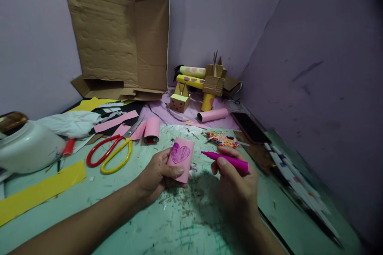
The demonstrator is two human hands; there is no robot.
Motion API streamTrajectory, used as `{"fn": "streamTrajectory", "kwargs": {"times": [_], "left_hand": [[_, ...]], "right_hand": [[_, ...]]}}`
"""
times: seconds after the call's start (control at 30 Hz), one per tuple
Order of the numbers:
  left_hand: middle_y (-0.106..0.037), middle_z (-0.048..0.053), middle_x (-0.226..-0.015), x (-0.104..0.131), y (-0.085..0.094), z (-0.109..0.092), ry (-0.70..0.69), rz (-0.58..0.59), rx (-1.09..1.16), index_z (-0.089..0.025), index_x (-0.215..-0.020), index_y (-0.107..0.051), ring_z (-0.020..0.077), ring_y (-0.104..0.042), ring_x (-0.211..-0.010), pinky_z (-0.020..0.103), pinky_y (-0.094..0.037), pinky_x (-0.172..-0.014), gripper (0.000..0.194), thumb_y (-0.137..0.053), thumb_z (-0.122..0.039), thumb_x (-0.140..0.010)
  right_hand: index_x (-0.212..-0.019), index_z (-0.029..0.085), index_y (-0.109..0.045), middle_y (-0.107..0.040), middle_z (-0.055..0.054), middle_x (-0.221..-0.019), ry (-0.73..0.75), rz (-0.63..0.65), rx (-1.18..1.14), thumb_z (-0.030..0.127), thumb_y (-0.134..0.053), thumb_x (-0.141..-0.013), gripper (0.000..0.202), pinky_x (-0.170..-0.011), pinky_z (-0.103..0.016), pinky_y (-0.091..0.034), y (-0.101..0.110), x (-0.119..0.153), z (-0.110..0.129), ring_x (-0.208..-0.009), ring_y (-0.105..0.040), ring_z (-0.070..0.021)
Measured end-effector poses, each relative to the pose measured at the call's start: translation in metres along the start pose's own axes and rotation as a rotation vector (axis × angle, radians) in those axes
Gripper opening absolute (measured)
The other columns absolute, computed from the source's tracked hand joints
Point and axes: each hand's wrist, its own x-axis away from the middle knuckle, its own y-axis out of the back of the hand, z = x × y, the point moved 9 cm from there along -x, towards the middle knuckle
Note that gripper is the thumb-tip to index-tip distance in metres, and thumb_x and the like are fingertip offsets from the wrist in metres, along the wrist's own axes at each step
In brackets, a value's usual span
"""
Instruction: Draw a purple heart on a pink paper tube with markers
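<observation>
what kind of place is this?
Likely a craft table: scissors and a yellow strip lie on it, and the right hand holds a marker near a pink tube.

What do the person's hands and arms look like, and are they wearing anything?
The left hand and right hand are both bare, with no gloves and no rings showing. The left forearm and right forearm show no sleeves, watch or bracelet. The right hand looks a bit blurry, so tiny marks can't be made out.
</observation>
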Motion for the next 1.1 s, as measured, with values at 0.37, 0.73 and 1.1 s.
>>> {"fn": "streamTrajectory", "kwargs": {"times": [0.37,0.73,1.1], "left_hand": [[-0.065,0.006,-0.072,0.000,-0.006,0.000,0.000,0.025,-0.009,-0.010,-0.092,-0.061,0.0182,-0.062,-0.056,0.026,-0.054,-0.044,0.050,-0.080,-0.018,-0.046],[-0.064,0.004,-0.066,0.001,-0.008,-0.002,-0.031,0.045,-0.013,-0.009,-0.090,-0.061,0.0156,-0.058,-0.054,0.025,-0.052,-0.044,0.044,-0.078,-0.017,-0.050],[-0.061,0.001,-0.063,0.001,-0.010,-0.004,-0.040,0.052,0.003,-0.011,-0.088,-0.061,0.0126,-0.055,-0.052,0.022,-0.051,-0.044,0.042,-0.079,-0.014,-0.050]], "right_hand": [[-0.094,0.024,-0.071,-0.068,-0.002,-0.085,0.177,0.096,0.117,0.037,-0.061,-0.086,0.018,-0.073,-0.034,-0.051,-0.019,0.003,0.012,-0.078,-0.064,-0.0182],[-0.097,0.020,-0.067,-0.068,-0.005,-0.093,0.085,0.166,-0.066,0.037,-0.062,-0.087,0.020,-0.080,-0.044,-0.058,-0.027,0.007,0.000,-0.084,-0.070,-0.0223],[-0.094,0.022,-0.068,-0.069,-0.003,-0.086,0.274,0.215,0.177,0.028,-0.057,-0.089,0.014,-0.071,-0.034,-0.055,-0.033,0.008,0.023,-0.080,-0.067,-0.0189]]}}
